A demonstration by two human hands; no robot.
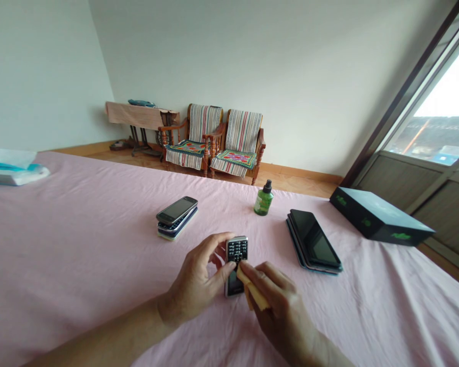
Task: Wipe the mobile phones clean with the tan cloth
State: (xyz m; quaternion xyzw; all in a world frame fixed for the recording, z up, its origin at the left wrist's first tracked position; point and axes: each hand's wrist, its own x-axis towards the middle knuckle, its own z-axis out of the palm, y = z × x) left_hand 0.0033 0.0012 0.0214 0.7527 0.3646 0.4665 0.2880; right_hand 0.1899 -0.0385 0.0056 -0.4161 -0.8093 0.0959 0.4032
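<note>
Left hand (194, 272) grasped the phone (237, 250) at its nine o'clock; right hand (277, 293) pinched the cloth (257, 296) near four; light strokes seemed best.

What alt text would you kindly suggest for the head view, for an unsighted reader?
A person's left hand holds a silver and black keypad phone over pink fabric while the right hand holds folded yellow cloth against the phone. Beyond are a gray-topped stack of phones, a green spray bottle, a black-topped stack of devices, and a flat black box.
</note>
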